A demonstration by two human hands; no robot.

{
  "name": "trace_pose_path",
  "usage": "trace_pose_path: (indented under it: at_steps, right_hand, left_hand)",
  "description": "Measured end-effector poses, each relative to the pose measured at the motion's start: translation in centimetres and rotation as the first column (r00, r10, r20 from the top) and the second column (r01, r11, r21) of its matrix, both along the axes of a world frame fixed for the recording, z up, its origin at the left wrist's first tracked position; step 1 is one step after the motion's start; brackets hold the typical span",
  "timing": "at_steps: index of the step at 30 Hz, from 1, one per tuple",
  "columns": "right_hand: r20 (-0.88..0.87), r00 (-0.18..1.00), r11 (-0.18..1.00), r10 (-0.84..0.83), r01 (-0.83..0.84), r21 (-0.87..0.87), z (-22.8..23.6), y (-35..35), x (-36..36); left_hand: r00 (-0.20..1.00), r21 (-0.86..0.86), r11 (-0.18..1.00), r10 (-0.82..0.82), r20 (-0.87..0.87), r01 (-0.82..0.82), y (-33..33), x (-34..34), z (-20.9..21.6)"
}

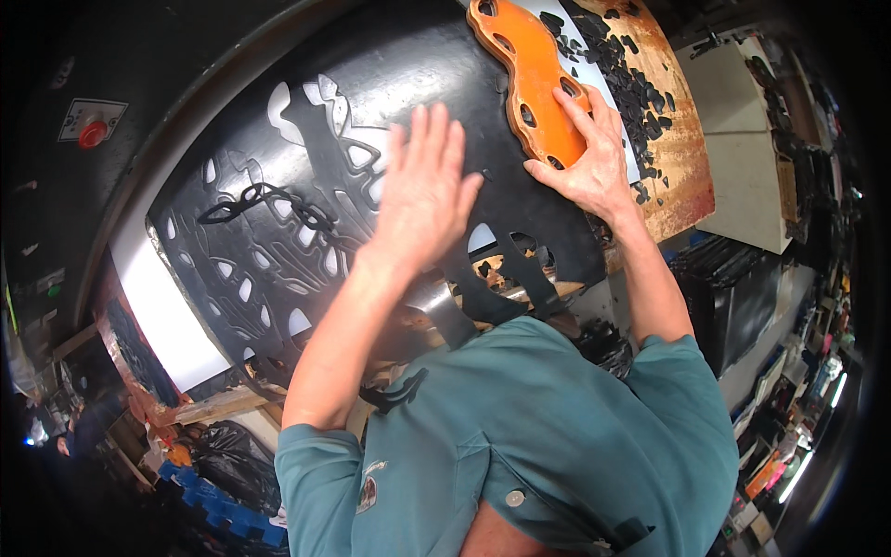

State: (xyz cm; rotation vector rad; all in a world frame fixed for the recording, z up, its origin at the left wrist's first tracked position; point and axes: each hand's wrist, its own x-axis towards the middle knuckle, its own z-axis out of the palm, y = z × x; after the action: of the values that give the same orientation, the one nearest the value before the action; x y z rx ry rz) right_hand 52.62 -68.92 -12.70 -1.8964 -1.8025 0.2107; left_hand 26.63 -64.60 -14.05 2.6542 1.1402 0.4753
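Note:
A large black sheet [418, 70], smooth and flexible-looking, lies over a white board [167, 316] on the worktable. Many shaped holes are cut through its left and near parts. On its far right part rests an orange cutting die [534, 74], long, wavy-edged and pierced with small openings. My right hand [594, 162] grips the die's near end, thumb at the left edge and fingers over the right side. My left hand [422, 186], palm down with straight fingers, is over the middle of the sheet, slightly blurred; whether it touches cannot be told. A thin black cut-out strip [264, 202] lies left of it.
Small black offcuts [640, 102] are scattered over a worn wooden board [687, 167] at the right. A dark machine panel with a red button [92, 135] stands at the far left. Below the table's left side are a black plastic bag [232, 455] and a blue crate [218, 511].

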Motion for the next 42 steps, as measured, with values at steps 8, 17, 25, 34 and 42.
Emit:
trace_pose_path:
  at_steps: [8,17,25,34,42]
  right_hand:
    - [-0.034,0.999,0.998,0.039,-0.038,0.046,-0.1,0.1,1.3]
    - [-0.839,0.544,0.993,-0.006,-0.093,-0.067,2.1,0.7,3.3]
    - [-0.86,0.51,0.997,0.01,-0.076,-0.034,2.6,0.7,3.2]
    - [-0.505,0.857,0.993,0.101,-0.122,-0.009,3.0,-1.4,-1.8]
    - [0.046,0.966,0.963,0.255,-0.258,0.084,0.8,2.4,-7.5]
  left_hand:
    - [0.746,-0.217,0.744,-0.509,0.43,0.632,-4.0,0.8,3.6]
    - [0.985,-0.019,0.995,-0.09,0.149,0.094,4.6,6.6,0.2]
    - [0.727,-0.499,0.53,-0.456,0.514,0.686,-2.7,2.3,4.4]
    - [0.974,0.036,0.987,0.148,0.174,-0.156,3.6,-8.3,-0.6]
    - [0.955,0.07,0.981,0.158,0.25,-0.181,3.6,-8.2,-0.8]
